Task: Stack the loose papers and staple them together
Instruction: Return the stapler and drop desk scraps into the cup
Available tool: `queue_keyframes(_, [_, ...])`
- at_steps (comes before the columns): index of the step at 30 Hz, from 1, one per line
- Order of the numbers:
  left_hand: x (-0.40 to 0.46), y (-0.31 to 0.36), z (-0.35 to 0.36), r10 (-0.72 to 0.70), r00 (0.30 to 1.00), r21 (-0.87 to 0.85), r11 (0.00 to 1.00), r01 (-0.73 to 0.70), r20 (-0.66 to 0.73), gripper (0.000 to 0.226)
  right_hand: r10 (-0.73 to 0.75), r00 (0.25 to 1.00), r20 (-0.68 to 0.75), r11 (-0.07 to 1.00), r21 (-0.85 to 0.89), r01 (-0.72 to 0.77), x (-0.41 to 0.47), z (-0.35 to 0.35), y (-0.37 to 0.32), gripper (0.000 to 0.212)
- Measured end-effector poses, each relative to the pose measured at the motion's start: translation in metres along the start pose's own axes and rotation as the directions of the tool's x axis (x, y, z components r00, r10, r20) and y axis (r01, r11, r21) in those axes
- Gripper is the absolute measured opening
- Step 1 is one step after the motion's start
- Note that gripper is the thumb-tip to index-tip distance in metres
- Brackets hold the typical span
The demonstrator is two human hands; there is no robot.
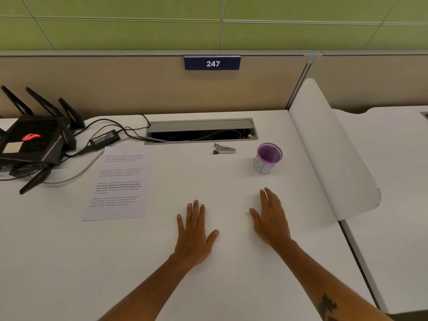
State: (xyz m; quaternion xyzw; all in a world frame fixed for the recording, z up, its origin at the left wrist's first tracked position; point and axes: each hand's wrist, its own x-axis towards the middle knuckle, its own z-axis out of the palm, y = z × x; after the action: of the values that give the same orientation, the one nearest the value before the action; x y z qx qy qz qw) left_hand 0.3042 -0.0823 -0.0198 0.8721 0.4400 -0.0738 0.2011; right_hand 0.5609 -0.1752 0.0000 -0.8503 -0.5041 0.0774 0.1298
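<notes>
Router (32, 144) far left; purple cup (267, 158) right.

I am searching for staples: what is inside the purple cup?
The purple cup looks empty in its visible upper part; only its purple inner wall shows. The near wall hides its bottom, so small things there cannot be excluded.

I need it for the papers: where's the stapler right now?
In the head view, the stapler lies on the desk just in front of the cable tray, left of the purple cup, untouched by either hand.
</notes>
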Motion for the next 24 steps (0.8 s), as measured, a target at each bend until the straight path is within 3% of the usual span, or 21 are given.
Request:
queue_keyframes(4, [-0.004, -0.006, 0.008, 0.027, 0.999, -0.027, 0.999, -0.026, 0.035, 0.100, 0.101, 0.993, 0.055, 0.975, 0.192, -0.110, 0.018, -0.016, 0.015, 0.068])
queue_keyframes(9, [-0.003, -0.011, 0.004, 0.070, 0.995, -0.033, 0.997, -0.068, 0.068, 0.102, 0.026, 0.982, 0.190, 0.996, 0.082, -0.042, 0.034, -0.019, 0.023, 0.075])
queue_keyframes(18, [-0.004, -0.009, 0.003, 0.060, 0.995, -0.018, 0.998, -0.059, 0.073, 0.103, -0.079, 0.995, 0.056, 0.996, 0.045, 0.076, 0.044, -0.006, 0.026, 0.007])
queue_keyframes(24, [-0.003, -0.011, 0.004, 0.060, 0.995, -0.013, 0.998, -0.059, 0.084, 0.104, -0.035, 0.999, 0.035, 0.998, 0.056, 0.033, 0.050, -0.008, 0.016, 0.014])
